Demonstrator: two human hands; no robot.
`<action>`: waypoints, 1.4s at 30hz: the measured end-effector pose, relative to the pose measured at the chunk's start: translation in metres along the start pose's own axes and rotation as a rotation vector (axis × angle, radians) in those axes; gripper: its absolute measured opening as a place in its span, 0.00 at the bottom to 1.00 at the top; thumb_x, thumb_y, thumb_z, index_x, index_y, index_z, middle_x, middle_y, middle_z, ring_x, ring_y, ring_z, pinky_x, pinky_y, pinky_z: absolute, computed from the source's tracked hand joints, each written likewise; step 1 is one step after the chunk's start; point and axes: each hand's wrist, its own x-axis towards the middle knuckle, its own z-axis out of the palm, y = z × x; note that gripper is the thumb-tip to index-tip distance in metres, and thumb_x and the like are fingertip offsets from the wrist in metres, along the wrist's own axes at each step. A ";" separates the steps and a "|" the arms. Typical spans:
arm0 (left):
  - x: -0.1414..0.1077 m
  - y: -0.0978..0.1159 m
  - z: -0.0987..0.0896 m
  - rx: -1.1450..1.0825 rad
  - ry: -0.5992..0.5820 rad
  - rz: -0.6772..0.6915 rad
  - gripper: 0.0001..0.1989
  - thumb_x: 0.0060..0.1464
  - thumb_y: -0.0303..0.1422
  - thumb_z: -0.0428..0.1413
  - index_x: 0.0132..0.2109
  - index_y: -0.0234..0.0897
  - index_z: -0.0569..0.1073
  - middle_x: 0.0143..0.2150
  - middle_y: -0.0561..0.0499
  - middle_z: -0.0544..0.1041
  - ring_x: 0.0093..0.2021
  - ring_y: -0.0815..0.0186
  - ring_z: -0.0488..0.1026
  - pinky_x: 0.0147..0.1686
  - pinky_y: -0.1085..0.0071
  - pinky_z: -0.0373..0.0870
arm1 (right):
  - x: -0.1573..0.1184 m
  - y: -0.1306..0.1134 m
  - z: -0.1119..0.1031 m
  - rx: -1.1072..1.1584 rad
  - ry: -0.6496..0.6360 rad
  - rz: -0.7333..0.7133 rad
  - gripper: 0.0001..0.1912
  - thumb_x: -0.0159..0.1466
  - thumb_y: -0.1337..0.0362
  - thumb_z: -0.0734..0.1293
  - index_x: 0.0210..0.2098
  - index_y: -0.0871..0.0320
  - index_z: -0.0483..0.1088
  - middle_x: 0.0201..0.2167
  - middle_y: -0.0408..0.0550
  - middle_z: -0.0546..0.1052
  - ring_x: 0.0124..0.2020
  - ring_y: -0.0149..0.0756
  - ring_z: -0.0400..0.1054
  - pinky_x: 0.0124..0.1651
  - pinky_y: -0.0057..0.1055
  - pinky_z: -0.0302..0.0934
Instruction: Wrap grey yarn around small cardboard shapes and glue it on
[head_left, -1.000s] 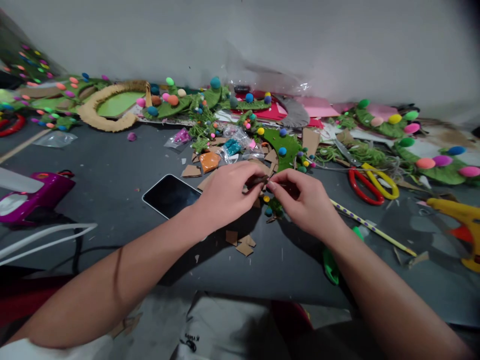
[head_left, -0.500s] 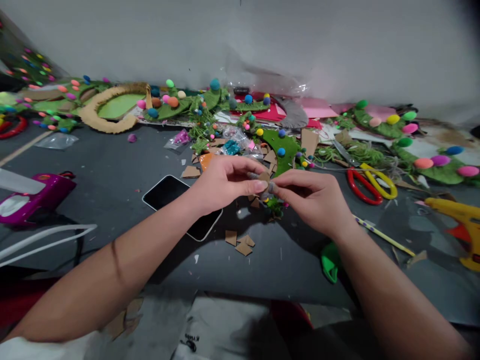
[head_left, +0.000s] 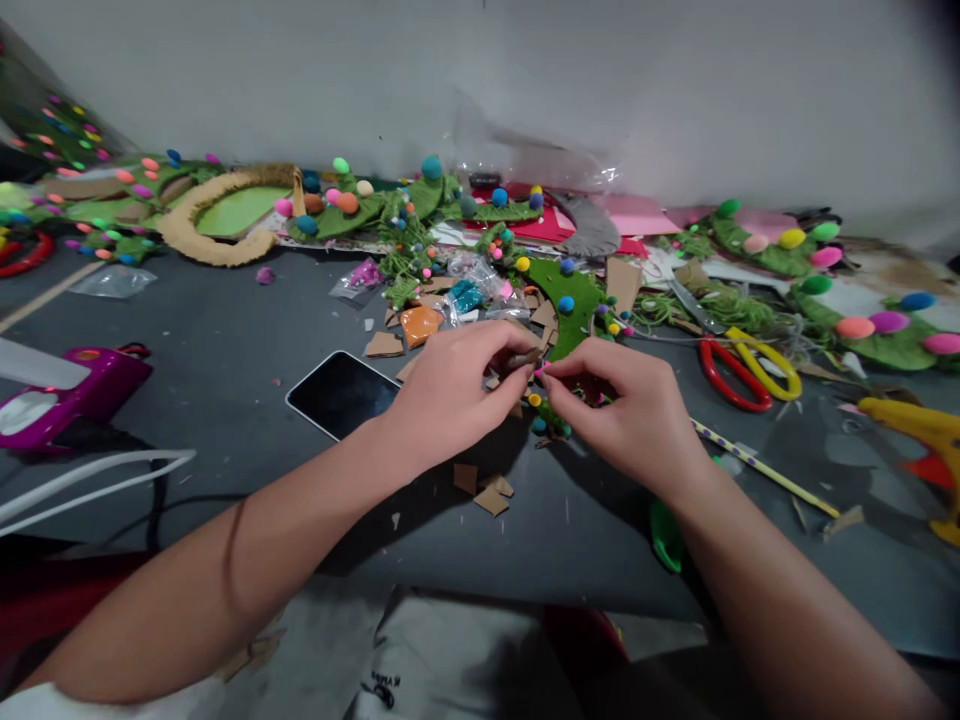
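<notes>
My left hand (head_left: 472, 385) pinches a small brown piece (head_left: 527, 357) between thumb and fingers, above the middle of the dark table (head_left: 300, 320). Close beside it on the right, my right hand (head_left: 619, 400) has its thumb and forefinger pressed together; what they hold is too small to make out. A tiny pink bit (head_left: 540, 371) shows between the two hands. Behind them lies a green felt piece (head_left: 576, 312) with coloured pom-poms. A phone (head_left: 341, 395) rests partly under my left forearm.
Red-handled scissors (head_left: 731, 380) and yellow-handled ones (head_left: 769, 365) lie right of my hands. A yellow glue gun (head_left: 911, 425) is at far right, a purple tool (head_left: 97, 390) at left. Cardboard scraps (head_left: 491, 495) lie in front, a spotted stick (head_left: 757, 463) by my right wrist.
My left hand has shifted slightly right and down, covering more of the phone. My fingertips have turned, and the grey thing seen between them before is no longer plain.
</notes>
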 end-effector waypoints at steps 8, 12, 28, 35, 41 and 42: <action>0.005 0.002 0.003 -0.466 0.112 -0.370 0.09 0.54 0.32 0.66 0.41 0.33 0.77 0.35 0.50 0.81 0.33 0.69 0.77 0.34 0.73 0.74 | -0.001 -0.002 0.003 0.049 0.095 -0.068 0.05 0.65 0.72 0.69 0.35 0.58 0.77 0.32 0.47 0.79 0.32 0.31 0.70 0.35 0.30 0.62; 0.009 -0.002 0.001 -0.744 0.021 -0.481 0.12 0.50 0.32 0.68 0.39 0.32 0.77 0.34 0.50 0.81 0.34 0.69 0.79 0.38 0.73 0.77 | 0.001 -0.003 -0.002 0.135 0.079 -0.040 0.06 0.64 0.73 0.70 0.33 0.58 0.77 0.31 0.45 0.79 0.30 0.29 0.70 0.32 0.28 0.61; 0.006 -0.004 -0.010 -0.090 -0.406 -0.240 0.10 0.55 0.35 0.62 0.43 0.39 0.83 0.32 0.50 0.83 0.30 0.66 0.76 0.31 0.69 0.69 | -0.001 0.008 -0.011 -0.342 -0.320 -0.215 0.07 0.68 0.69 0.66 0.36 0.57 0.77 0.36 0.50 0.81 0.39 0.41 0.74 0.38 0.33 0.61; 0.002 -0.003 0.000 -0.025 -0.169 -0.098 0.05 0.57 0.30 0.60 0.40 0.35 0.79 0.33 0.51 0.81 0.32 0.67 0.76 0.32 0.70 0.67 | -0.001 -0.001 -0.001 -0.177 -0.145 0.051 0.03 0.64 0.68 0.68 0.34 0.57 0.76 0.30 0.45 0.78 0.29 0.33 0.68 0.32 0.31 0.56; 0.003 0.000 0.005 -0.221 0.067 -0.218 0.05 0.56 0.29 0.62 0.41 0.35 0.78 0.34 0.52 0.81 0.32 0.69 0.75 0.33 0.73 0.71 | -0.003 -0.006 0.004 -0.083 0.017 -0.037 0.05 0.65 0.70 0.68 0.36 0.56 0.75 0.30 0.45 0.77 0.31 0.32 0.69 0.35 0.30 0.60; 0.004 0.000 0.005 -0.281 0.100 -0.267 0.06 0.55 0.30 0.64 0.41 0.35 0.78 0.33 0.51 0.80 0.31 0.69 0.75 0.32 0.73 0.72 | -0.004 -0.006 0.004 -0.069 0.039 -0.051 0.05 0.66 0.71 0.67 0.37 0.55 0.75 0.31 0.45 0.77 0.32 0.33 0.70 0.35 0.31 0.62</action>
